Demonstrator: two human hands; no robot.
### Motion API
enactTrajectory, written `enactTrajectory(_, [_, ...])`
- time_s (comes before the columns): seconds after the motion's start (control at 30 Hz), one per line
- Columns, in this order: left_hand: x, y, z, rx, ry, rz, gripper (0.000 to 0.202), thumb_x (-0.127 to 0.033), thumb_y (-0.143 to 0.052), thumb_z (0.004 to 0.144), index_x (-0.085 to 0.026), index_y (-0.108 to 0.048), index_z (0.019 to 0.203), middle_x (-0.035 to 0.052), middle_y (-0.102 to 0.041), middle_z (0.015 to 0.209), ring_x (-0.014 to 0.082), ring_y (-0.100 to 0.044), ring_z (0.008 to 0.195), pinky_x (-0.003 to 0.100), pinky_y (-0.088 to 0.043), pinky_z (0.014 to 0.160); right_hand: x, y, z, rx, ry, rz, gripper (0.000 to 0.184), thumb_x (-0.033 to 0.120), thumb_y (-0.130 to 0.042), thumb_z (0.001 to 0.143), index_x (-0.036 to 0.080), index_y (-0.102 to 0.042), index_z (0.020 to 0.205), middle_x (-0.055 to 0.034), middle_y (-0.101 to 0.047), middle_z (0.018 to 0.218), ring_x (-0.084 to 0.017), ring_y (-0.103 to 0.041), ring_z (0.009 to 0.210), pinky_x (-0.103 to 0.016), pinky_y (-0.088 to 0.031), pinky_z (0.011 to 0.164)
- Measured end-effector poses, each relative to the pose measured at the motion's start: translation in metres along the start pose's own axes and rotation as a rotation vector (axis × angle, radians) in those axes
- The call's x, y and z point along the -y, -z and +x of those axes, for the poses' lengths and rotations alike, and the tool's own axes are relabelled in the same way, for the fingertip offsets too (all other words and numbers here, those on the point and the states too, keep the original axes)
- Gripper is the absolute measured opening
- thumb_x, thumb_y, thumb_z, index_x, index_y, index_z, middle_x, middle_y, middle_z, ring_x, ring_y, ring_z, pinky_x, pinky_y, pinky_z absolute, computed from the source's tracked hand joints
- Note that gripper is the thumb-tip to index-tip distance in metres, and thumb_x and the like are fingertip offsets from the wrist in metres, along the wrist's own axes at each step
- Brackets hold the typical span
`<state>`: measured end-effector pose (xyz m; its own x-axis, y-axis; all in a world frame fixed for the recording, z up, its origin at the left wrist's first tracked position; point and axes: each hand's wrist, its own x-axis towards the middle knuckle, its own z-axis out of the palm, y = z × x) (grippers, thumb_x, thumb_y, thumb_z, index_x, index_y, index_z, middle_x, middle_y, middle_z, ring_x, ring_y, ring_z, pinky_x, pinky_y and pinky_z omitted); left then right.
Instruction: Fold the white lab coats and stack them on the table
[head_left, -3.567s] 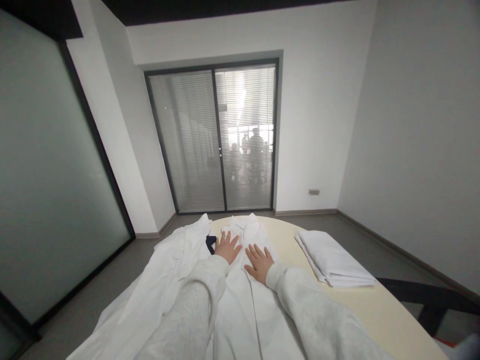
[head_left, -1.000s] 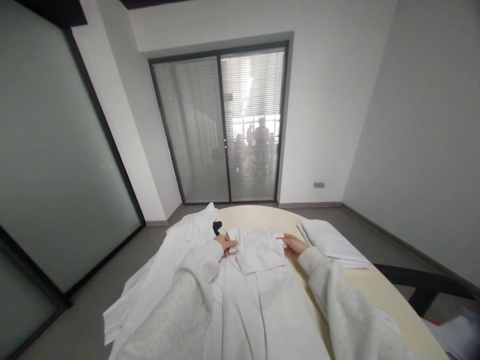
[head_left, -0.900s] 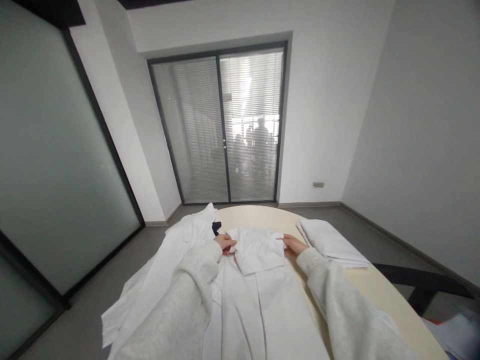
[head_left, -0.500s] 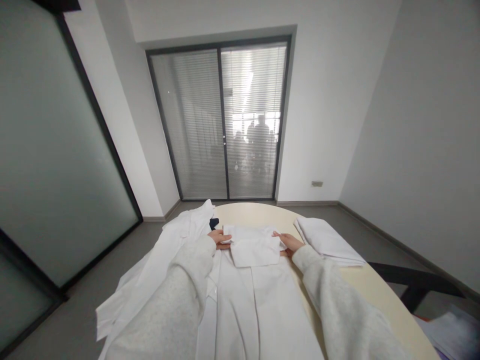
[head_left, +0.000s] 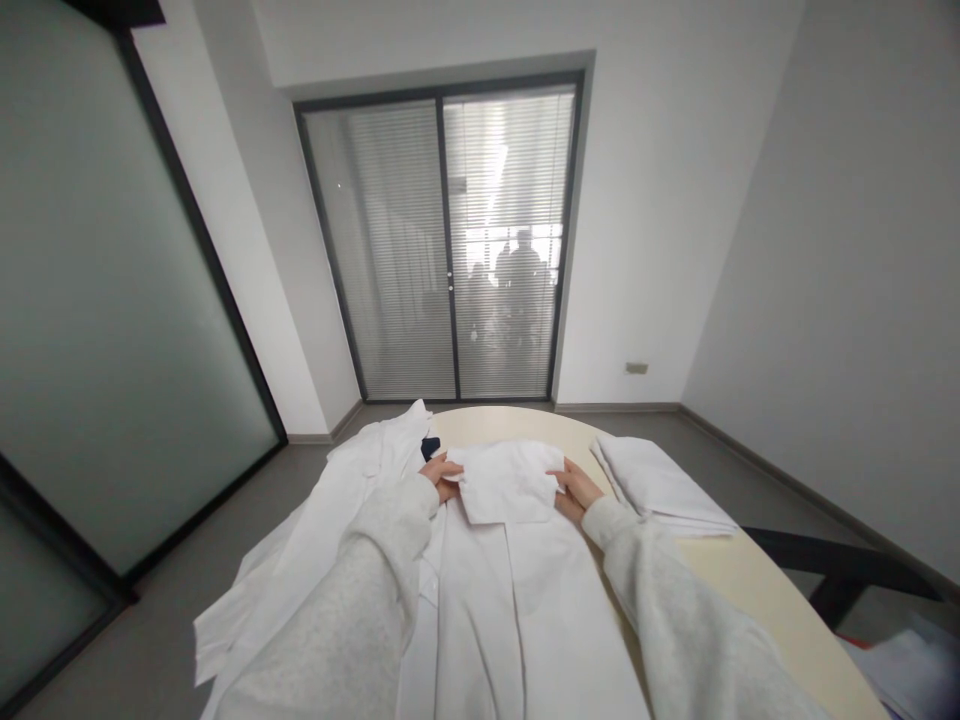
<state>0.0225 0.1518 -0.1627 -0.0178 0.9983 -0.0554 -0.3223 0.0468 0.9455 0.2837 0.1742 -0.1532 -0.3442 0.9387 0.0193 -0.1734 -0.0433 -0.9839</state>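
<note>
A long white garment [head_left: 480,610], perhaps a lab coat, lies lengthwise on the table towards me, its far end folded over into a rectangular flap. My left hand [head_left: 442,474] pinches the left edge of this flap, thumb on top and fingers beneath. On the opposite edge, my right hand [head_left: 576,487] grips the cloth the same way. The flap is stretched between both hands. Some of the fingertips are hidden under the fabric.
Another white garment [head_left: 322,540] drapes over the table's left side, near a small dark object [head_left: 430,448]. A folded white cloth [head_left: 660,485] rests at the right on the round cream table [head_left: 487,420]. A black chair part [head_left: 840,560] stands beside it.
Both hands have lifted the folded flap slightly and shifted it a little away from me. The other cloths have stayed in place.
</note>
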Motion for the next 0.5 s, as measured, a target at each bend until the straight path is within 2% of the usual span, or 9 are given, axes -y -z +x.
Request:
enactTrajectory(0.13, [0.004, -0.008, 0.002, 0.011, -0.157, 0.022, 0.057, -0.02, -0.074, 0.05, -0.013, -0.056, 0.103, 0.0109, -0.066, 0.097, 0.0262, -0.061, 0.091, 0.037, -0.048, 0.079, 0.004, -0.002, 0.008, -0.048, 0.117, 0.025, 0.04, 0.029, -0.059, 0.064, 0.02, -0.055, 0.104, -0.0053, -0.068, 0.088, -0.02, -0.063, 0.08, -0.027, -0.052, 0.063])
enactTrajectory(0.27, [0.014, -0.003, 0.013, -0.053, -0.25, 0.101, 0.062, -0.018, -0.076, 0.046, -0.013, -0.056, 0.104, 0.0093, -0.065, 0.102, 0.025, -0.059, 0.096, 0.036, -0.046, 0.084, -0.001, 0.002, 0.017, -0.037, 0.171, 0.055, 0.042, 0.027, -0.06, 0.061, 0.018, -0.056, 0.102, -0.0056, -0.068, 0.084, -0.021, -0.063, 0.079, -0.027, -0.05, 0.063])
enactTrajectory(0.37, [0.017, 0.001, 0.015, -0.076, -0.174, 0.102, 0.056, -0.009, -0.073, 0.047, -0.013, -0.057, 0.1, 0.008, -0.066, 0.098, 0.0243, -0.059, 0.096, 0.035, -0.048, 0.083, -0.008, 0.01, 0.022, -0.069, 0.08, 0.013, 0.04, 0.023, -0.057, 0.058, 0.017, -0.056, 0.098, -0.0055, -0.068, 0.079, -0.02, -0.063, 0.074, -0.026, -0.049, 0.057])
enactTrajectory(0.5, [0.01, -0.003, 0.007, -0.026, 0.072, -0.13, 0.042, 0.002, -0.063, 0.052, -0.011, -0.058, 0.091, 0.0069, -0.068, 0.086, 0.0224, -0.063, 0.086, 0.033, -0.052, 0.076, -0.01, 0.024, 0.025, -0.114, -0.116, -0.034, 0.043, 0.015, -0.049, 0.051, 0.017, -0.057, 0.093, -0.0034, -0.067, 0.07, -0.019, -0.061, 0.063, -0.022, -0.044, 0.046])
